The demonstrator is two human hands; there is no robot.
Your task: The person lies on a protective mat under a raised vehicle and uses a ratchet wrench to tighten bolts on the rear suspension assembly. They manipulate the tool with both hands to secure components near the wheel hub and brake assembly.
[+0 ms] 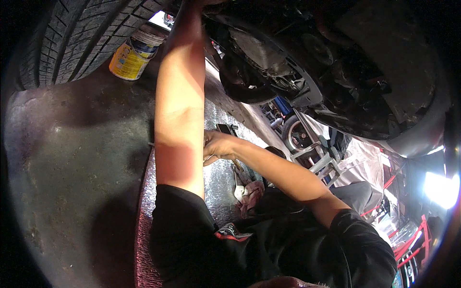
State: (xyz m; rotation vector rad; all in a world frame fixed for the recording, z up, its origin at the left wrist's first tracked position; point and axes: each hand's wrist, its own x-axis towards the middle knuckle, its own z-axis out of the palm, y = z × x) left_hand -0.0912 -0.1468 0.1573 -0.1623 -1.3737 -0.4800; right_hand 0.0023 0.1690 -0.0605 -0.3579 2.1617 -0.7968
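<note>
My left arm stretches up to the top edge, beneath a vehicle's dark underside [345,72]. Only a sliver of my left hand [213,2] shows there, its fingers hidden. My right arm crosses toward the middle, and my right hand [220,146] has its fingers curled in, partly covered by my left arm. Whatever it grips is hidden. A thin rod tip [151,144] sticks out on the other side of that arm; I cannot tell if it is joined to the hand. Just beyond the right hand, a black object [224,128] lies on the silver, foil-like mat [221,201].
A tyre [81,38] fills the upper left, with a yellow bucket [128,60] beside it. Near my right forearm lies a pinkish rag [248,196]. Farther right are a loose wheel [295,134], a metal frame [321,163], red bars [422,240] and a bright lamp [442,189].
</note>
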